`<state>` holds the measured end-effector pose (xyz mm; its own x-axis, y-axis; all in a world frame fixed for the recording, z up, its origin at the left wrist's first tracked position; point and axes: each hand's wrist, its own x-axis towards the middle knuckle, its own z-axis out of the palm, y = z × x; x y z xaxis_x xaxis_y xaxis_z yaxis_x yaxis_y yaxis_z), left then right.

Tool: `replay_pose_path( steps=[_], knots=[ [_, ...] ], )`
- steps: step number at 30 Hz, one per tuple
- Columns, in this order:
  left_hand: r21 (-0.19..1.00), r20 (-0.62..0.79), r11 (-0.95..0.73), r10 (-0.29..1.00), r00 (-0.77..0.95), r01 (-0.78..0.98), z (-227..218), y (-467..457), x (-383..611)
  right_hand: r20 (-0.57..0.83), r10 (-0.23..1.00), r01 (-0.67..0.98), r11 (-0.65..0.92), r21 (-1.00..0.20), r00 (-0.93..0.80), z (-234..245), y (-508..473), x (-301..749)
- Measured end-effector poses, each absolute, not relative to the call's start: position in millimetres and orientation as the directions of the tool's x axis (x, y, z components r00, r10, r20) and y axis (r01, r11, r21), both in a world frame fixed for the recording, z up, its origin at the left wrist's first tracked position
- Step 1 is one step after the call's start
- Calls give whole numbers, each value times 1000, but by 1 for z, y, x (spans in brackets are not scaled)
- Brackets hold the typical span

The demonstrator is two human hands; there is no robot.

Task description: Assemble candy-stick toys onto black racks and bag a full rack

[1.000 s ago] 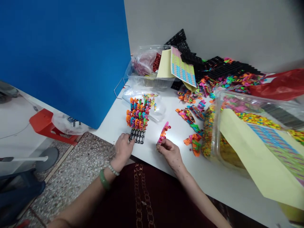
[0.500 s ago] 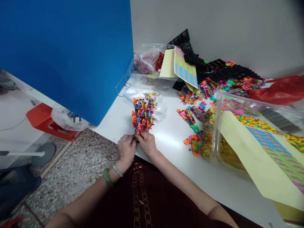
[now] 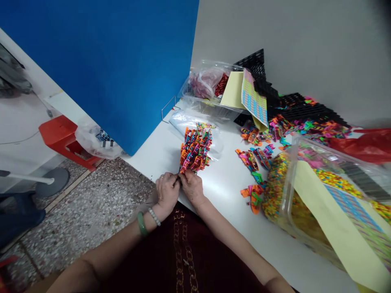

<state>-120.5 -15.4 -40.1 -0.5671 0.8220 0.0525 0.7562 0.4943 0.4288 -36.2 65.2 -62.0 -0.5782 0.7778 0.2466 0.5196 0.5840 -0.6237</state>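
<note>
Left hand (image 3: 168, 191): fingers clamped on the black rack (image 3: 178, 178), near end
Right hand (image 3: 193, 188): fingers bunched just beside; cannot tell what they grip
Toys (image 3: 195, 149): in rows on the rack, on white table (image 3: 224, 179)

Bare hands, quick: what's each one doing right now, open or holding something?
Left hand: closed, pinching the near edge of the black plastic grid.
Right hand: fingers curled at the bright multicoloured plastic toys; any grip is hidden.

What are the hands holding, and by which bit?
The left hand pinches the black rack by its near end; what the right hand grips is hidden.
</note>
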Motion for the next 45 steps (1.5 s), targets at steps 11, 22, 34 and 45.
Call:
replay_pose_path(
  steps=[11,22,34,45],
  knots=[
    [405,117,458,832,-542,791,-47,-16,-125,102,757,624,600,-500,-646,-52,67,-40],
    [467,251,407,791,-558,786,-49,-13,-141,276,754,563,638,-525,-597,-33,83,7],
    [63,290,-366,897,334,928,-45,15,-95,-25,996,969,-91,-228,87,-18,214,79],
    [248,219,32,972,-88,968,-36,21,-150,-101,994,975,21,-221,-44,-16,192,74]
  ],
)
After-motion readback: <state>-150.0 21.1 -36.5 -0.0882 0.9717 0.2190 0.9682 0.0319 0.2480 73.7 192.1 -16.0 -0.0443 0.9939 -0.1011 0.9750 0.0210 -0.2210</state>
